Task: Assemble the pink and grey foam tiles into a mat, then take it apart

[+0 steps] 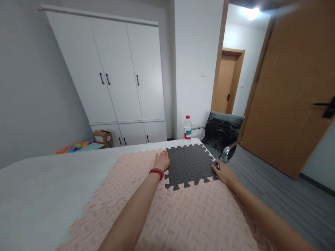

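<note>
A dark grey foam mat tile (192, 164) with jigsaw edges lies at the table's far right corner. Pink foam mat tiles (199, 212) of the same textured kind stretch along its left and near sides. My left hand (162, 160), with a red bracelet on the wrist, rests palm down where the pink and grey tiles meet; its fingers lie on the seam. At the grey tile's right edge, my right hand (223, 171) has its thumb over the rim and its other fingers along the side, partly hidden. The grey tile's near teeth show against the pink surface.
A clear plastic bottle (187, 129) with a red cap stands at the table's far edge. Behind the right corner is a worn black chair (222, 130). The white table (47, 184) extends left. A cardboard box (103, 137), white cabinets (115, 69) and an open wooden door (290, 90) lie beyond.
</note>
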The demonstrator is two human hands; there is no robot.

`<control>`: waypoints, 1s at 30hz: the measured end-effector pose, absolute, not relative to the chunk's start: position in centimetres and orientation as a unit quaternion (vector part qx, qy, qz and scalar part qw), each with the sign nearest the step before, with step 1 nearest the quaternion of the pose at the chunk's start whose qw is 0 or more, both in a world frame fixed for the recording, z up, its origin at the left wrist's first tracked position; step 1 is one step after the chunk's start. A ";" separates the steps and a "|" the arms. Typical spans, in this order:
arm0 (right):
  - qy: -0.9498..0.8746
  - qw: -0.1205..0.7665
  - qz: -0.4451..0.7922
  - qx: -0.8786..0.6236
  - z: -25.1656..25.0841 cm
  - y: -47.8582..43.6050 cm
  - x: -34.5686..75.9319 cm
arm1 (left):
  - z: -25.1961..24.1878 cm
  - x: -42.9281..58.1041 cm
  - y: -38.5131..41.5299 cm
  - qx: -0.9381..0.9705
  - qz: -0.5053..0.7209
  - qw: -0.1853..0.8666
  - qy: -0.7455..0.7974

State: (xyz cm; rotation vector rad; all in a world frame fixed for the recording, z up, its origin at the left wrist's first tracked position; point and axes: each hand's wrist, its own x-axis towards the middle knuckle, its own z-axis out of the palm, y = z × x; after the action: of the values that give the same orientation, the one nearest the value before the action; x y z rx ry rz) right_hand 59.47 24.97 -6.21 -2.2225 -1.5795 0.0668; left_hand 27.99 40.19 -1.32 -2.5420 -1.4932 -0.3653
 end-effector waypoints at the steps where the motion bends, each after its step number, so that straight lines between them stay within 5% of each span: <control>1: -0.564 0.204 0.017 -0.800 -6.1 24.9 59.4 | -0.9 27.9 39.1 -0.857 -0.119 0.084 -0.494; 17: -0.520 0.210 0.037 -0.827 -5.1 23.9 58.8 | -2.3 22.8 31.7 -0.899 -0.008 -0.031 -0.438; 30: -0.518 0.202 -0.001 -0.831 -5.1 23.4 58.5 | 0.1 23.9 27.4 -0.899 -0.042 0.008 -0.435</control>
State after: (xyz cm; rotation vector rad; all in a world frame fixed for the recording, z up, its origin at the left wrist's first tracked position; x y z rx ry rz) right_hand 58.49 23.37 -5.15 -2.3223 -1.4461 -0.0024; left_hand 23.89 27.42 0.15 -2.8106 -1.3595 -0.1305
